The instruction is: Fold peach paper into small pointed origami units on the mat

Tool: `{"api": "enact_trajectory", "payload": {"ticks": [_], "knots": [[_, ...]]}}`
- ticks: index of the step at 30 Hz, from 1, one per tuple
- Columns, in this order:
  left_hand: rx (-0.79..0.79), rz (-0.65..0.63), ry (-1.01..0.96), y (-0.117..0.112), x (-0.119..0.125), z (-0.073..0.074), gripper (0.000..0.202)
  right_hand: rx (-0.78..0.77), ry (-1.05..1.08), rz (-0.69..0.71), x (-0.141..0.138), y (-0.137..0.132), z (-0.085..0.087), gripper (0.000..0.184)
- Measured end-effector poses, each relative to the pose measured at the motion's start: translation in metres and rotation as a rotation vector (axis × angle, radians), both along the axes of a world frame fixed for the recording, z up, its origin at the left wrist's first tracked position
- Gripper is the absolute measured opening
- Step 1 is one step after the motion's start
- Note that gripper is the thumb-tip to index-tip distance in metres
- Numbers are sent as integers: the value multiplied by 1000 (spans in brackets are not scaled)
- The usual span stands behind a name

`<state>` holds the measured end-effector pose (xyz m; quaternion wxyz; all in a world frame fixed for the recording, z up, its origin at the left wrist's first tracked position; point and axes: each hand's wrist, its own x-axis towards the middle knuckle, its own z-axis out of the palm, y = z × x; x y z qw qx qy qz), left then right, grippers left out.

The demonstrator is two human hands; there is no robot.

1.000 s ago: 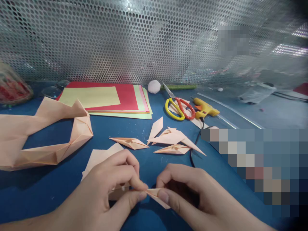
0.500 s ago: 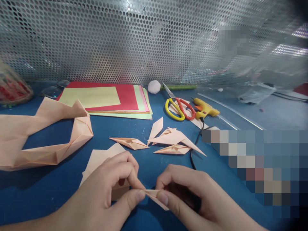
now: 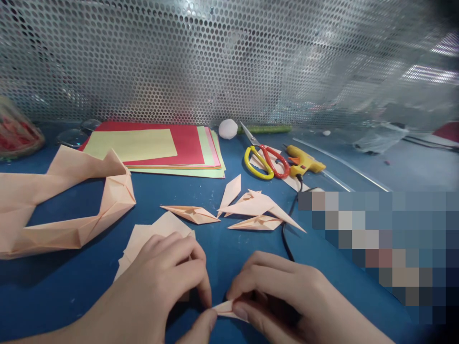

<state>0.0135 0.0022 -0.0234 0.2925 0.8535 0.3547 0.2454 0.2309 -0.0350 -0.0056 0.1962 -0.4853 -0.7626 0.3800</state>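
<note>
Nearest, on the near side of the scissors (image 3: 255, 141) and slightly to their left, is one small folded paper (image 3: 225, 307), low by the worktop (image 3: 53, 286). Both grips are clamped on it: the left hand (image 3: 175, 277) pinches its left tip between thumb and finger, the right hand (image 3: 283, 286) its right part. An uneven pull between these two pinches could tear the thin tip or skew the crease; a slack one might let the fold spring open.

Nearer than the scissors and to their left, partly hidden by the left hand, peach sheets (image 3: 165, 227) overlap, too covered to count; a sweeping wrist could scatter them. Between the scissors and the hands lie at least five slim folded pieces (image 3: 191, 215), some overlapping. One black cord (image 3: 284, 234) runs close by their right end; if the right hand snagged it, it could drag them. Well left of the scissors is one large folded band (image 3: 118, 191).

Just right of the scissors, a single pair, sits one yellow glue gun (image 3: 304, 162). Left of them is one stack of coloured sheets (image 3: 190, 148), its layers uncountable. Just beyond them are one white ball (image 3: 228, 129) and one green stem (image 3: 267, 129).
</note>
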Motion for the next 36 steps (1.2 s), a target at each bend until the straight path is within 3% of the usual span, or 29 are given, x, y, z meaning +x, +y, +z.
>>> {"api": "enact_trajectory", "payload": {"ticks": [5, 14, 22, 25, 31, 36], "knots": [[75, 3, 60, -1, 1, -1, 18, 78, 27, 10, -4, 1, -2, 28], [162, 15, 54, -2, 5, 0, 20, 19, 52, -28, -5, 4, -1, 17], [216, 6, -55, -1, 4, -4, 17, 255, -13, 28, -3, -2, -13, 23], [180, 9, -46, -1, 4, -5, 15, 244, -26, 37, -3, -1, -12, 23], [192, 0, -83, -2, 3, -10, 16, 81, 23, -6, -5, 3, -5, 20], [255, -4, -68, -3, 5, -11, 18, 181, 4, 46, -3, 1, -8, 19]]}}
